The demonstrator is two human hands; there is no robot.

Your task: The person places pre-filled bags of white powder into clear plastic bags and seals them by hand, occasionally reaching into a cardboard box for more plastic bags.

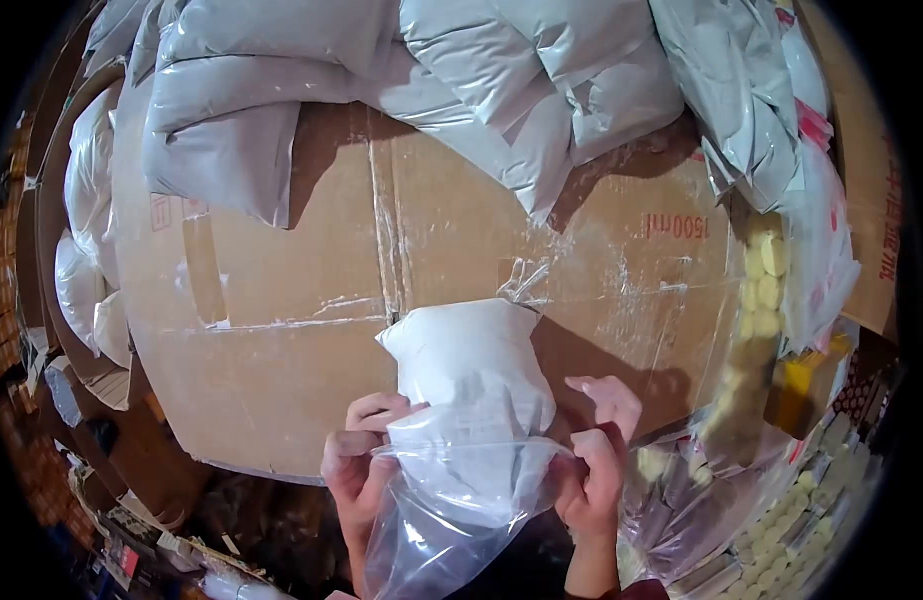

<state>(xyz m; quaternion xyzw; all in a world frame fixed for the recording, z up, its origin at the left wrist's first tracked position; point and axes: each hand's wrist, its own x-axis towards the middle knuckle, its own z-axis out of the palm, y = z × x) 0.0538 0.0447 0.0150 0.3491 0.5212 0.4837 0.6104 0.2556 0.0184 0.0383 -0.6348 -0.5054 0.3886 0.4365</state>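
Observation:
A clear plastic bag (431,540) hangs at the near edge of the cardboard surface, its upper rim around the lower part of a plump white bag (466,355). On the left, my left hand (361,450) pinches the clear bag's rim beside the white bag. My right hand (598,455) grips the opposite side of that rim between thumb and a bent finger, with other fingers raised. The white bag's upper end lies on the cardboard (461,260), and its lower end shows through the clear plastic.
Several filled grey-white bags (251,60) lie along the far side. White bags stand in a carton (126,385) at the left. At the right are clear bags of pale yellow pieces (761,275), a yellow box (803,390) and a large carton (866,190).

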